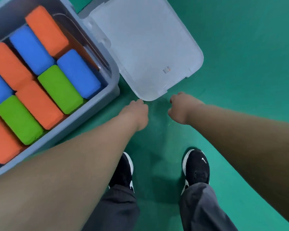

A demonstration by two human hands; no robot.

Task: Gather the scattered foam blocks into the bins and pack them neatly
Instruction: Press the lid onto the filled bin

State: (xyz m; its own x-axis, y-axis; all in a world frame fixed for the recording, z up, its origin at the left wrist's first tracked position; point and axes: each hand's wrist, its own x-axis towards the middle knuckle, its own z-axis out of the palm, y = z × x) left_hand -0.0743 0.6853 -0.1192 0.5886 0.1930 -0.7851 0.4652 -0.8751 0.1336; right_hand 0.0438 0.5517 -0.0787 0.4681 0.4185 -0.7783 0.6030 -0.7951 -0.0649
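A grey plastic bin [93, 112] at the left holds several foam blocks packed side by side: orange [46, 31], blue [78, 73] and green [60, 89]. Its translucent lid [147, 47] lies flat on the green floor, just right of the bin. My left hand [135, 114] is at the lid's near corner, knuckles up, and seems to touch the edge. My right hand [180, 108] is just right of that near edge, fingers curled under. The fingertips of both hands are hidden, so any grip on the lid is unclear.
The green floor [240, 64] stretches around the lid to the right and far side. My two black shoes [196, 167] and grey trouser legs stand just below my hands. No loose blocks lie on the floor in view.
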